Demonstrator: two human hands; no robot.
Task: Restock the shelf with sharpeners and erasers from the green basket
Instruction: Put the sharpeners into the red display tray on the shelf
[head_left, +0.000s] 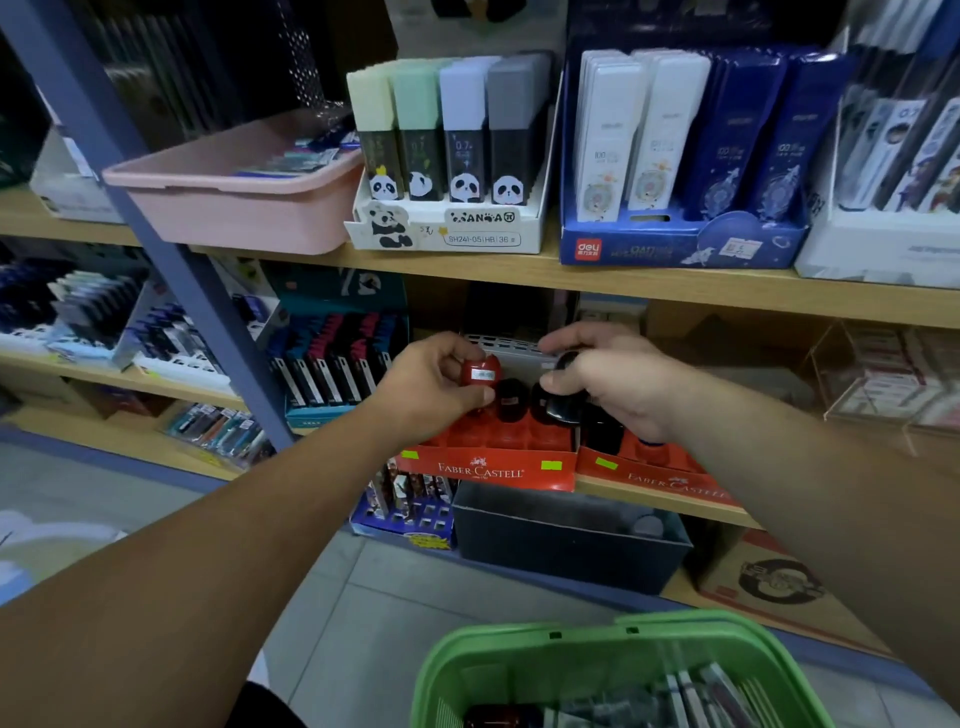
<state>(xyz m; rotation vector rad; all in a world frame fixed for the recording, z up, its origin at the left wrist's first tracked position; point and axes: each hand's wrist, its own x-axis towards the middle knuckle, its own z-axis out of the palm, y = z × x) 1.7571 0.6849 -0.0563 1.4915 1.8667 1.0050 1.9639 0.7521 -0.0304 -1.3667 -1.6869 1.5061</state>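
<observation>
Red sharpener (480, 370) pinched by the curled fingers of the left hand (431, 387) and black sharpeners (563, 408) gripped in the right hand (618, 384) hung over the Faber-Castell tray (488, 470) at the front edge of the shelf (660, 501), where each would best be pressed upright into a free slot, while the green basket (519, 654) below held more stock.
</observation>
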